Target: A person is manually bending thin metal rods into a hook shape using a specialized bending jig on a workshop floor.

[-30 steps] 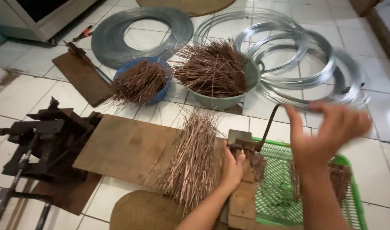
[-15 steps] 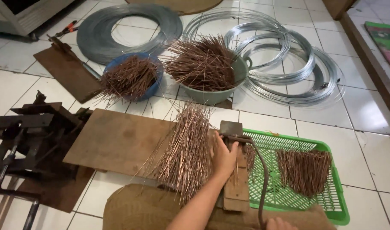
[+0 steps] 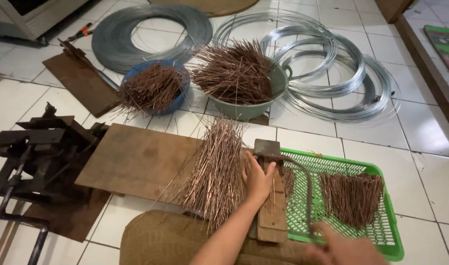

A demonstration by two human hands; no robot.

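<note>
Left hand (image 3: 258, 179) flat and open-fingered, pressing down at the near edge of the loose pile of copper-coloured wire rods (image 3: 212, 169), right beside the lever cutter (image 3: 272, 189). Pinching a rod or not: cannot tell, fingertips hidden against the block. Right hand (image 3: 340, 248) blurred at the bottom edge, at the lower end of the curved lever handle (image 3: 308, 191); seems curled on it, but how tightly closed cannot be told.

Cutter block mounted on a wooden strip, straddling the left rim of the green mesh basket (image 3: 381, 206). Bundle of short cut pieces (image 3: 353, 195) lying in the basket, right of the cutter.

Risks, as judged: left fingers very close to the blade end, so a pinch or cut likely if the lever swings while they sit there. Rod pile fanned loosely, ends pointing toward the wrist; scratches or a tangled feed possible. Short offcuts could spring past the basket rim onto the tiles.

Around the cutter: wooden board (image 3: 136, 162) to the left under the rods; dark iron machine (image 3: 38, 147) further left. Beyond, blue bowl (image 3: 155, 88) and grey-green basin (image 3: 244, 81), both heaped with rods. Coils of grey wire (image 3: 327, 64) behind those, on the tiled floor (image 3: 430, 152). Nothing between the hands and the cutter.
</note>
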